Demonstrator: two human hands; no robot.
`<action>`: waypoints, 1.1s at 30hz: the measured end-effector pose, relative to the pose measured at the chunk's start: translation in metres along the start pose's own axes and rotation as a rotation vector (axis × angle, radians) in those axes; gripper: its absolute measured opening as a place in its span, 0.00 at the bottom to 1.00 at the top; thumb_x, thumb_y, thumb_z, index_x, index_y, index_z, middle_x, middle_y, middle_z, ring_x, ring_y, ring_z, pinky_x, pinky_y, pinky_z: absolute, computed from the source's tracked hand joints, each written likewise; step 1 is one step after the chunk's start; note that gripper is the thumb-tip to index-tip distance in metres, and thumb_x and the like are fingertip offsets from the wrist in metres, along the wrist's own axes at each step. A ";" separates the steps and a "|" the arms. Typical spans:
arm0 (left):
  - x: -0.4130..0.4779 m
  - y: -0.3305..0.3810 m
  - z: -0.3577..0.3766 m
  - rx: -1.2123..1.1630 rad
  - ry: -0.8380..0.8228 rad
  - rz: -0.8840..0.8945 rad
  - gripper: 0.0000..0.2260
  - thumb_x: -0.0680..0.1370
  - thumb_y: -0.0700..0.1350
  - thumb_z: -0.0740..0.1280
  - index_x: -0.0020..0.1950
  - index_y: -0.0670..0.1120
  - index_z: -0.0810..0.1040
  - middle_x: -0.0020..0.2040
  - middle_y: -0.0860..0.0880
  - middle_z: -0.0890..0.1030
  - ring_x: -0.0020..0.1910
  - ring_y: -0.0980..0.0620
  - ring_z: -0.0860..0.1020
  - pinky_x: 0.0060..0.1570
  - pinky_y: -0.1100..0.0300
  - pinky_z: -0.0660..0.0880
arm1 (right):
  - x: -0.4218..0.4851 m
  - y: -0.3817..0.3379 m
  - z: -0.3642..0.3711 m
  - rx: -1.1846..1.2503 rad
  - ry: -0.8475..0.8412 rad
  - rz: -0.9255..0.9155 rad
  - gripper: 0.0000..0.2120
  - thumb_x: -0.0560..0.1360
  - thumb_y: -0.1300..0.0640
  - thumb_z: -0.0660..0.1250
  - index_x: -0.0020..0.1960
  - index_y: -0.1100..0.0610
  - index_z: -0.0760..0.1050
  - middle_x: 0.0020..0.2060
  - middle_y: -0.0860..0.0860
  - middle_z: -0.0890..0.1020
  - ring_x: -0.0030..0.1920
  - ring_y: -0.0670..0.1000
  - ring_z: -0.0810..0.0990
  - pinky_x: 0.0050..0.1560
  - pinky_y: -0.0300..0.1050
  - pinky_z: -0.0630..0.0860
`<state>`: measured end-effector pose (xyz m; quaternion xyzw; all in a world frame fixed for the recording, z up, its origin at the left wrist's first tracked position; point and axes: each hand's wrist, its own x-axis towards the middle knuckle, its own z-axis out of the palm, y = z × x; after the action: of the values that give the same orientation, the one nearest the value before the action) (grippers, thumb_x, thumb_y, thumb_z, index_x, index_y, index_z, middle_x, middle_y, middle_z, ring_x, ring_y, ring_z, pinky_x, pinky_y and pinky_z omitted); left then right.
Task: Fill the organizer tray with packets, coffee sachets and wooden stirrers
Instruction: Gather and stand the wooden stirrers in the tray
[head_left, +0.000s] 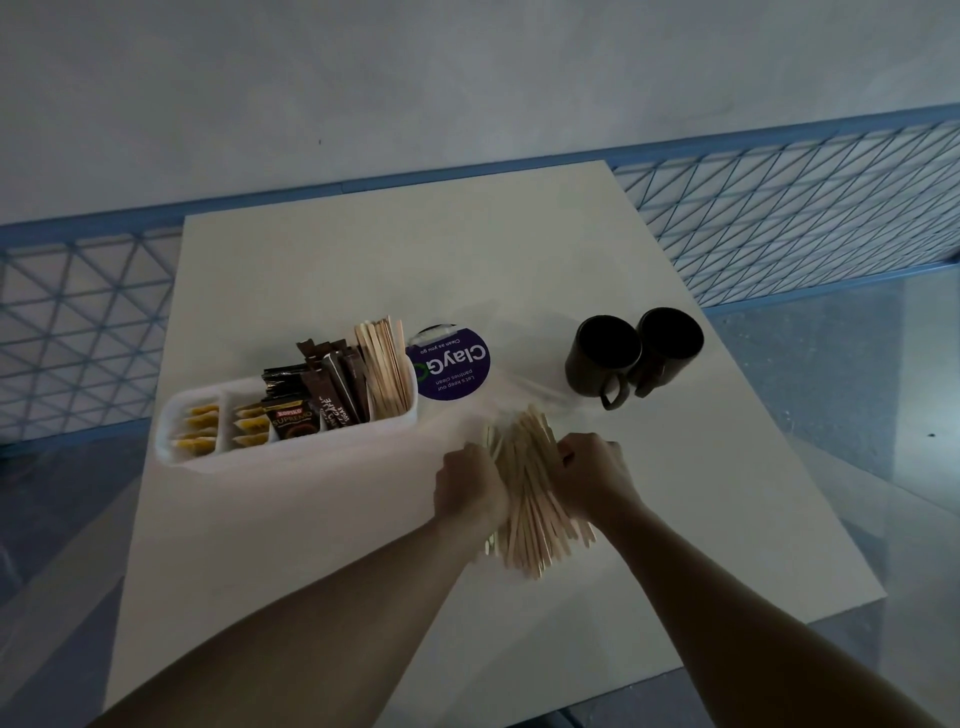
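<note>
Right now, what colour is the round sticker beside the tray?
The round sticker is purple with white lettering and a small green arc; the head view shows it.

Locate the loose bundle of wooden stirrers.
Head view: the bundle is over the table, gripped between the left hand and right hand, right of the organizer tray, nearer than the two mugs.

We look down on a white table (363, 260) in dim light, with a plain grey wall (467, 78) beyond it. Along the table's far edge we see a blue wire-mesh railing (779, 208), and a glossy grey-blue floor (857, 389) shows on either side.
</note>
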<state>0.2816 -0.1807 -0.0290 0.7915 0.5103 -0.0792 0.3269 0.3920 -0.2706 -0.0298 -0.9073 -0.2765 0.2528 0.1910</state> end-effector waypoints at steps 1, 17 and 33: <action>0.000 0.000 -0.001 -0.003 0.000 0.000 0.08 0.80 0.39 0.63 0.57 0.40 0.77 0.54 0.43 0.81 0.54 0.45 0.80 0.52 0.59 0.76 | 0.000 0.000 0.000 -0.006 0.001 0.005 0.10 0.74 0.62 0.60 0.40 0.59 0.79 0.33 0.54 0.80 0.34 0.54 0.78 0.30 0.44 0.74; 0.006 -0.007 -0.034 -0.218 -0.019 -0.080 0.06 0.79 0.38 0.64 0.53 0.42 0.79 0.48 0.46 0.81 0.46 0.48 0.80 0.49 0.55 0.80 | 0.011 -0.012 -0.014 0.052 0.040 -0.044 0.11 0.72 0.70 0.58 0.38 0.63 0.77 0.33 0.57 0.78 0.33 0.54 0.74 0.29 0.44 0.66; 0.015 -0.008 -0.099 -0.895 -0.240 -0.139 0.09 0.79 0.31 0.60 0.52 0.39 0.78 0.41 0.43 0.80 0.34 0.50 0.81 0.37 0.57 0.80 | 0.023 -0.089 -0.019 0.418 -0.039 -0.083 0.15 0.76 0.67 0.60 0.41 0.50 0.80 0.38 0.56 0.82 0.35 0.51 0.77 0.34 0.46 0.74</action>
<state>0.2612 -0.1078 0.0366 0.5219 0.5045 0.0360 0.6868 0.3829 -0.1919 0.0202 -0.8307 -0.2587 0.3141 0.3800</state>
